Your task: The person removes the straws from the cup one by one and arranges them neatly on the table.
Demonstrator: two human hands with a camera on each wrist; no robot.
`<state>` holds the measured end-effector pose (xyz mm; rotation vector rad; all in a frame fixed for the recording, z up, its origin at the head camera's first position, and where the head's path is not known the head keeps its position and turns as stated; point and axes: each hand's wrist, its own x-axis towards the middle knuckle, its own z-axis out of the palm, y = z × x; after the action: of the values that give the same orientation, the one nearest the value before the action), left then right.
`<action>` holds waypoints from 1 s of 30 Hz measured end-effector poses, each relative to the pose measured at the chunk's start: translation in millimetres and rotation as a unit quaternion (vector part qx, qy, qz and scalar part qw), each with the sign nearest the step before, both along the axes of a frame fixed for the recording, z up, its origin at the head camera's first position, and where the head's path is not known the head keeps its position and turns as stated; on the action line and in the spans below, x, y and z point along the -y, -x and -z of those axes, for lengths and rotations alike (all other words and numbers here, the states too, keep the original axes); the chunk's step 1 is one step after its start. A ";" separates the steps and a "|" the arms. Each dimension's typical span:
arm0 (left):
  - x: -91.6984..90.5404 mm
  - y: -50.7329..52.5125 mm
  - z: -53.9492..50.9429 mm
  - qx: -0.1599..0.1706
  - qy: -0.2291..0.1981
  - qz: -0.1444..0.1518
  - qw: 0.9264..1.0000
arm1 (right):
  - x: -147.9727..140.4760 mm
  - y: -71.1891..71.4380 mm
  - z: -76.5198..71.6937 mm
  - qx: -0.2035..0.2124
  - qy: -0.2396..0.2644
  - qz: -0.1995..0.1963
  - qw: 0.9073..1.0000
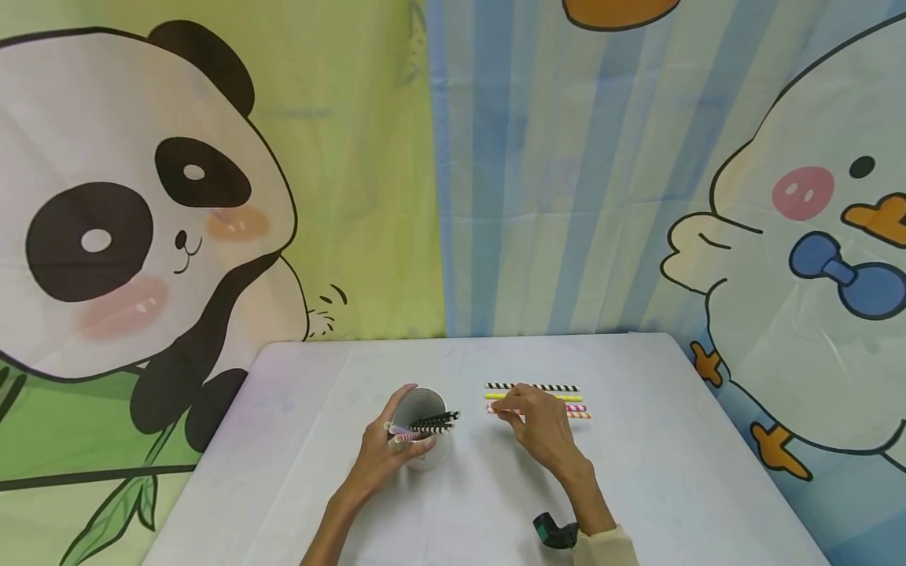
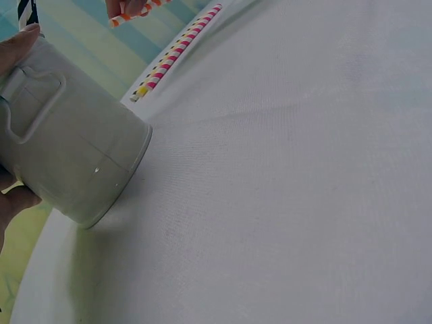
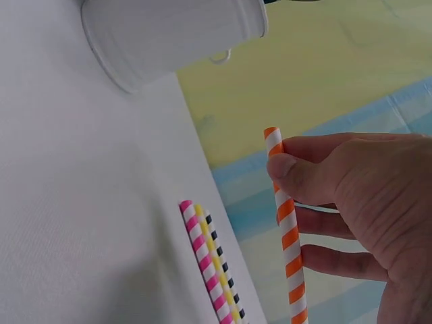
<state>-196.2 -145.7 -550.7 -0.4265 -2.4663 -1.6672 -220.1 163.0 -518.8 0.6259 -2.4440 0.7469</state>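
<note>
My left hand grips a white metal pail from its left side, fingers and thumb around it. Several patterned paper straws, mostly black and white with a few pinkish ones, stick out over the pail's near rim. A small handle shows on the pail's wall in the left wrist view. To the right, my right hand pinches an orange-and-white striped straw near one end, raised off the table. Beneath and beyond it lie a pink-striped straw, a yellow straw and a black-and-white straw, side by side.
A white cloth covers the table. Near my right wrist a small black device is seen at the table's near side. Behind the table hang curtains printed with a panda and a white bird.
</note>
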 end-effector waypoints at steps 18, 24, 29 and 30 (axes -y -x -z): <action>-0.9 -0.9 -0.6 0.002 -0.008 0.002 1.000 | -5.0 10.0 28.0 -0.012 -0.023 0.007 1.000; -1.0 -0.6 -0.5 0.003 -0.009 0.001 1.000 | -4.3 12.3 35.2 -0.003 -0.019 0.018 1.000; -1.2 -1.0 -0.8 0.004 -0.011 -0.001 1.000 | -4.6 13.7 38.7 -0.004 -0.028 0.025 0.999; -1.3 -1.0 -0.6 0.005 -0.011 -0.002 1.000 | -4.8 13.9 39.2 -0.005 -0.030 0.026 0.999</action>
<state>-195.2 -144.4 -550.2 -0.4104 -2.4521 -1.6980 -234.0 167.8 -558.0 0.5833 -2.4725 0.6507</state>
